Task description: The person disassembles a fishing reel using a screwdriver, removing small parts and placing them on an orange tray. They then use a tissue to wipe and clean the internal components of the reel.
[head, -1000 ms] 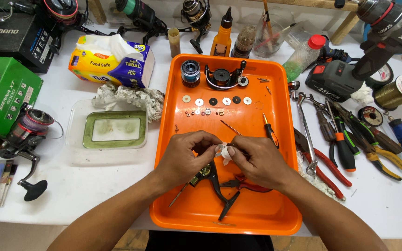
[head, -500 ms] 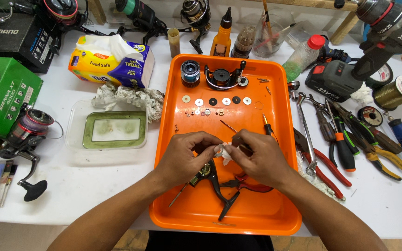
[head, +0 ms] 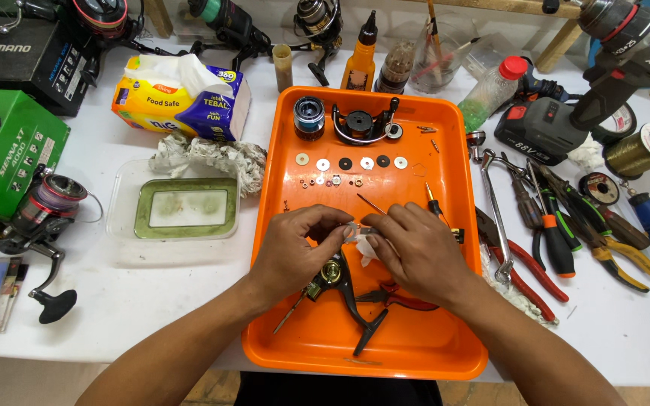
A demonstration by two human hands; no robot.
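On the white tabletop, above the orange tray, a small part is being wiped with a white tissue scrap, judging by the pose. Both the left hand and right hand are pinched shut on it. Steady turning seems called for next. The part itself is hidden by fingertips.

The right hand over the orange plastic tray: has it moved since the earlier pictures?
No. The right hand stays just below the row of small washers on the orange plastic tray, pinching white tissue.
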